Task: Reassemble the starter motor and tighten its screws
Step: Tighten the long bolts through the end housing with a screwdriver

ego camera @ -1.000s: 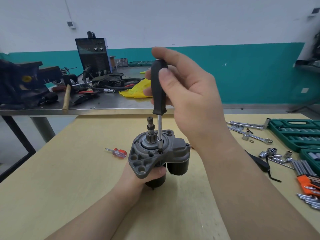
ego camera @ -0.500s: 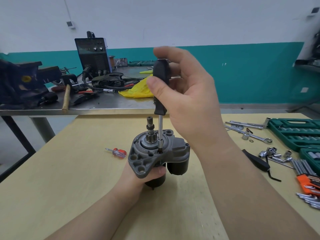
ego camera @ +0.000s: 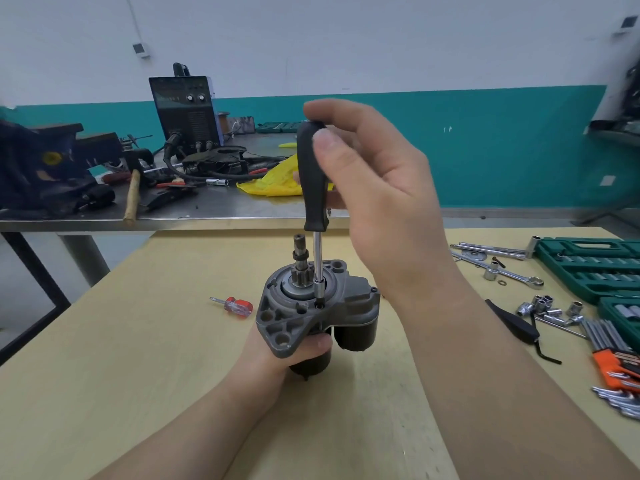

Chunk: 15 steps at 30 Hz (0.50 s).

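A grey starter motor [ego camera: 349,306] stands upright on the wooden table [ego camera: 138,375], its pinion shaft [ego camera: 300,261] pointing up. My left hand [ego camera: 277,355] grips the motor's black body from below and behind the mounting flange. My right hand [ego camera: 374,195] pinches the black handle of a screwdriver [ego camera: 313,181] between thumb and fingertips. The driver stands vertical, with its tip on a screw [ego camera: 319,304] in the housing face beside the pinion.
A small red-handled screwdriver [ego camera: 232,304] lies left of the motor. At the right are wrenches [ego camera: 512,275], loose sockets [ego camera: 543,306], hex keys [ego camera: 609,341] and green tool cases [ego camera: 588,268]. A steel bench [ego camera: 207,209] behind carries a welder, a vise, a hammer and a yellow bag.
My right hand's fingers have shifted round the screwdriver handle, turning it in place. The motor and my left hand have stayed where they were.
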Tool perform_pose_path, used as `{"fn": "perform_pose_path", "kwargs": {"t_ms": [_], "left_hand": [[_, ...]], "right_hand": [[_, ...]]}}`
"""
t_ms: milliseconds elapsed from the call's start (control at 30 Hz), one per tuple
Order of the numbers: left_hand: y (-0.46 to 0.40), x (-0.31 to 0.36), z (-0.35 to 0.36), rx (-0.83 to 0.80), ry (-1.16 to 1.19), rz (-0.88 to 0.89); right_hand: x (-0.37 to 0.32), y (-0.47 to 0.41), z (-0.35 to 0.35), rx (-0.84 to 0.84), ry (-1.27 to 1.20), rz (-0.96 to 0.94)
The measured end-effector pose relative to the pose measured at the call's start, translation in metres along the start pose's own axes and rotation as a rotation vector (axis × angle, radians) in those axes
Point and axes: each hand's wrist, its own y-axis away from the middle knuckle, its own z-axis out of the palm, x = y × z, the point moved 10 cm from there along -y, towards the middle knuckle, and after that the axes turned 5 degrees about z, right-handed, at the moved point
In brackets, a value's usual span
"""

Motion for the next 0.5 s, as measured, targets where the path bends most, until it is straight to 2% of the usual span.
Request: {"fn": "perform_pose_path", "kwargs": {"t_ms": [67,233,433,500], "left_hand": [[0.0002,-0.0004,-0.0003,0.006,-0.005,0.001],[0.0003,0.0087,0.0012,-0.002,-0.027,0.024],[-0.0011,0.0059,0.0004,0.003,-0.008,0.049],[-0.0017,0.0060,0.0009,-0.002,-0.013,0.054]], "right_hand": [[0.0032,0.0001,0.0000,-0.014,-0.029,0.028],[-0.0039,0.0003,-0.0019,0.030,0.107,-0.053],[0.0052,0.0000,0.0004,-0.018,-0.008,0.034],[0.0021,0.0005,-0.0003,-0.010,0.028,0.007]]}}
